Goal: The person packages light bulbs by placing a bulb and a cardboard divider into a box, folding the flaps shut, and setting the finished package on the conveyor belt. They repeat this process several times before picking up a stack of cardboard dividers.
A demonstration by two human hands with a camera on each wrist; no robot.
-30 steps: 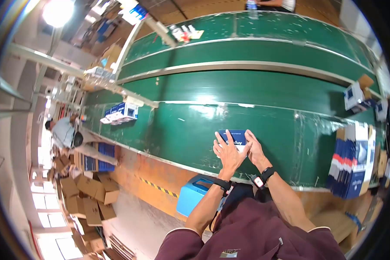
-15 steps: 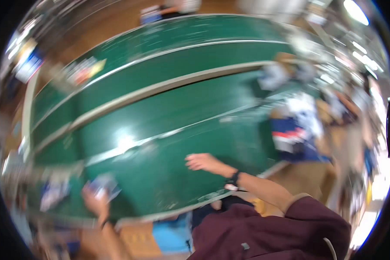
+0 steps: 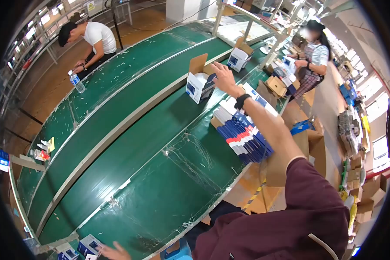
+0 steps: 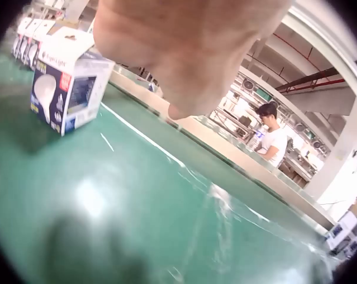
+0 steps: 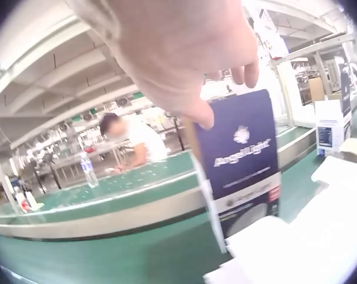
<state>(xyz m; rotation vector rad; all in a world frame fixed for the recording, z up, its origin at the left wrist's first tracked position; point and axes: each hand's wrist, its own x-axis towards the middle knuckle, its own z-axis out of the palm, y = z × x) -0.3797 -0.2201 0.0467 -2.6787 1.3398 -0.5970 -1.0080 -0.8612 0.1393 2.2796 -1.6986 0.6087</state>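
In the head view my left hand [image 3: 115, 251] is at the bottom left with its fingers loosely spread beside a light bulb box [image 3: 89, 246]. The left wrist view shows that blue and white box [image 4: 69, 89] standing upright, a bulb pictured on its front, apart from the hand [image 4: 184, 53]. My right hand [image 3: 226, 79] reaches far forward to an open-topped light bulb box [image 3: 196, 89]. In the right wrist view the thumb of the right hand [image 5: 178, 53] overlaps the upper left edge of its dark blue AngelLight flap [image 5: 240, 142], with the fingertips just above the flap.
Flattened blue and white cartons [image 3: 242, 134] lie stacked under my right forearm. Another open box [image 3: 239, 57] stands farther back. A metal rail [image 3: 130, 119] runs along the green table [image 3: 160, 208]. A water bottle [image 3: 76, 81] stands near a seated person; another person works at the right.
My view has swung to the right. The hands have parted from the blue card they were on: the left went far left, the right stretched forward to the open box.
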